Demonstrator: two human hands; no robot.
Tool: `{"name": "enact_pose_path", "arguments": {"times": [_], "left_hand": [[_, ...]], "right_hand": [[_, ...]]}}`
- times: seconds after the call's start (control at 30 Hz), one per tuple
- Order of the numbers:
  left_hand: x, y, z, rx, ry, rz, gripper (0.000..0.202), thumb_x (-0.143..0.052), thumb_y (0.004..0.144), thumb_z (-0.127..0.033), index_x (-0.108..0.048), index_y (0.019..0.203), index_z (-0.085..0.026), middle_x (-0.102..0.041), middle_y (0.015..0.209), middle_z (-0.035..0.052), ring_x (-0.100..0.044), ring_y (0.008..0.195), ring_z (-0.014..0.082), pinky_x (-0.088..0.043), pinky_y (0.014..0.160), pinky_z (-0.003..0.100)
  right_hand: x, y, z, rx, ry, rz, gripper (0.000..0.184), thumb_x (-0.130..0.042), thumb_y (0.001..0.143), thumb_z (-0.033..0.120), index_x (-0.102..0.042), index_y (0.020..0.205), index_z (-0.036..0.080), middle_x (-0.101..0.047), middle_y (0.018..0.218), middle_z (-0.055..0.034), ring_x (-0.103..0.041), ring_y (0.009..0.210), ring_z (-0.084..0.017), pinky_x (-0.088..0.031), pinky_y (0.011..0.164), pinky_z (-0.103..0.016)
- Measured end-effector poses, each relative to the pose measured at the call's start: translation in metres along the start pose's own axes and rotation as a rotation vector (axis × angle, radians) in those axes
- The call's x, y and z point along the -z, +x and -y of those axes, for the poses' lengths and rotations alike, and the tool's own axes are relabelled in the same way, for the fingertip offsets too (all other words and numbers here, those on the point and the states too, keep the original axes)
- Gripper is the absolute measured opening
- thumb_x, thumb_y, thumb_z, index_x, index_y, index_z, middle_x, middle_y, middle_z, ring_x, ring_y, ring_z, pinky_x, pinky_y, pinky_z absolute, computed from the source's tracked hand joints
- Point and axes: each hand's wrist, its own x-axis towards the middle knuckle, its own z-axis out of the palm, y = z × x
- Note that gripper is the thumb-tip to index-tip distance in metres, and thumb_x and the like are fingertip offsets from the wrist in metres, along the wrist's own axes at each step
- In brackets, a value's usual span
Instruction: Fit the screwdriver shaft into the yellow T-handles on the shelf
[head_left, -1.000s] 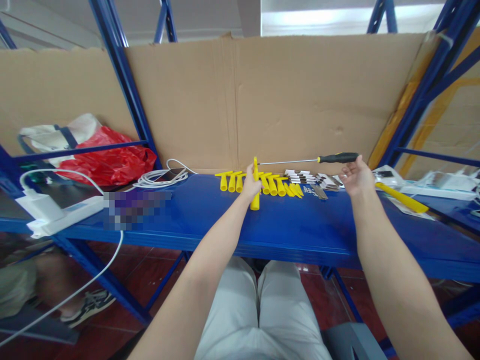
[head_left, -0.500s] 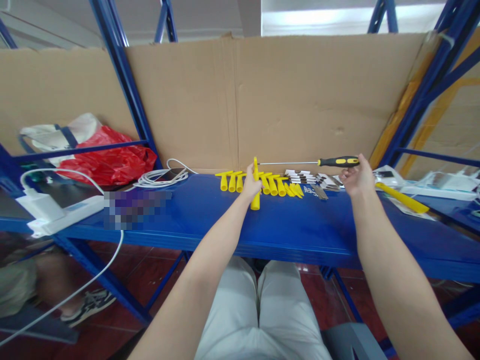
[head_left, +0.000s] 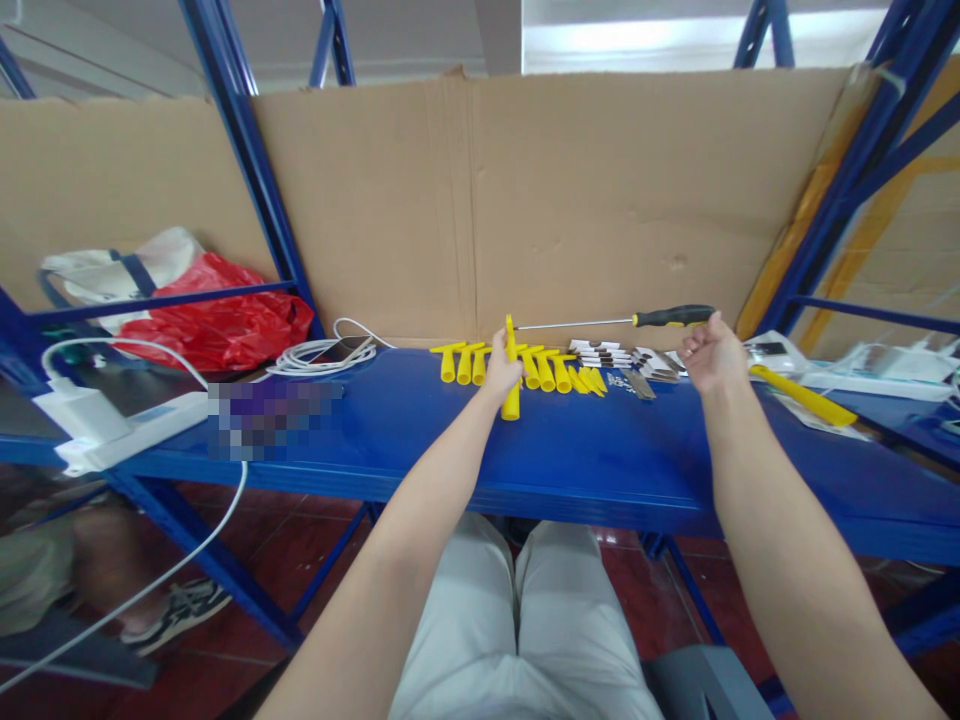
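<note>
My left hand point(head_left: 501, 373) grips a yellow plastic handle piece point(head_left: 511, 398), holding it upright on the blue shelf point(head_left: 570, 450). My right hand point(head_left: 711, 355) holds a long screwdriver point(head_left: 600, 323) by its black and yellow grip. The shaft lies level and its tip meets the upper part of the yellow piece. Behind my left hand lies a row of several more yellow pieces point(head_left: 544, 368). To their right lie small stacks of metal blades point(head_left: 607, 354).
A cardboard sheet point(head_left: 525, 200) backs the shelf. A coiled white cable point(head_left: 319, 352) and a red bag point(head_left: 214, 322) lie at the left, with a white power strip point(head_left: 112, 425). Another yellow tool point(head_left: 802, 395) lies at the right. Another person's leg and shoe point(head_left: 172, 605) show at the lower left.
The screwdriver grip has turned in my right hand, with its yellow marking showing half a second ago and now hidden. My left hand and the yellow piece have stayed still.
</note>
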Motion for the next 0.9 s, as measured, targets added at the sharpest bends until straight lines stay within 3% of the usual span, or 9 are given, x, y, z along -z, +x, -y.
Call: {"name": "enact_pose_path", "arguments": {"times": [0.17, 0.3, 0.47, 0.63, 0.77, 0.9], "left_hand": [[-0.0006, 0.0001, -0.0003, 0.019, -0.016, 0.013, 0.094, -0.056, 0.072, -0.002, -0.024, 0.152, -0.04, -0.035, 0.157, 0.0103, -0.062, 0.064, 0.0064, -0.044, 0.041, 0.014], [-0.001, 0.0008, 0.0015, 0.013, -0.021, 0.007, 0.098, -0.057, 0.07, 0.0, -0.023, 0.152, -0.041, -0.032, 0.159, 0.0098, -0.064, 0.068, 0.0085, -0.045, 0.042, 0.015], [-0.0014, 0.0022, 0.0031, 0.0, -0.012, 0.011, 0.093, -0.055, 0.071, -0.001, -0.024, 0.151, -0.039, -0.031, 0.159, 0.0091, -0.066, 0.071, 0.0103, -0.046, 0.04, 0.015], [-0.0011, 0.0025, 0.0031, 0.003, -0.011, 0.026, 0.092, -0.054, 0.072, -0.001, -0.025, 0.151, -0.039, -0.033, 0.158, 0.0103, -0.063, 0.064, 0.0078, -0.045, 0.04, 0.016], [0.0, 0.0007, 0.0013, -0.003, -0.019, 0.016, 0.092, -0.05, 0.072, 0.001, -0.024, 0.15, -0.039, -0.031, 0.159, 0.0095, -0.06, 0.06, 0.0052, -0.042, 0.038, 0.014], [0.0005, -0.0005, -0.0013, 0.017, -0.032, 0.006, 0.093, -0.053, 0.072, 0.0, -0.024, 0.152, -0.039, -0.032, 0.159, 0.0098, -0.06, 0.06, 0.0051, -0.041, 0.038, 0.014]], "right_hand": [[-0.0003, 0.0009, -0.0001, 0.003, -0.046, -0.07, 0.033, -0.058, 0.093, 0.034, -0.044, 0.067, 0.021, -0.043, 0.053, 0.0082, -0.038, 0.04, -0.006, -0.034, 0.037, -0.017], [-0.0024, -0.0004, 0.0034, -0.077, -0.017, -0.087, 0.036, -0.044, 0.097, 0.027, -0.038, 0.062, 0.02, -0.035, 0.049, 0.0072, -0.031, 0.037, -0.007, -0.028, 0.034, -0.017], [-0.007, -0.0053, 0.0067, -0.065, 0.049, -0.09, 0.036, -0.046, 0.094, 0.023, -0.034, 0.06, 0.021, -0.029, 0.045, 0.0073, -0.026, 0.036, -0.007, -0.026, 0.033, -0.017], [-0.0067, -0.0044, 0.0046, -0.022, 0.058, -0.063, 0.032, -0.046, 0.099, 0.032, -0.056, 0.071, 0.02, -0.044, 0.048, 0.0064, -0.035, 0.035, -0.005, -0.035, 0.035, -0.016], [-0.0026, 0.0017, 0.0014, -0.007, 0.064, -0.021, 0.032, -0.056, 0.095, 0.031, -0.051, 0.065, 0.022, -0.042, 0.047, 0.0063, -0.048, 0.042, -0.008, -0.046, 0.043, -0.018], [-0.0023, 0.0012, 0.0003, 0.019, 0.096, 0.008, 0.03, -0.049, 0.097, 0.021, -0.051, 0.066, 0.022, -0.047, 0.052, 0.0056, -0.063, 0.058, -0.01, -0.053, 0.052, -0.019]]}}
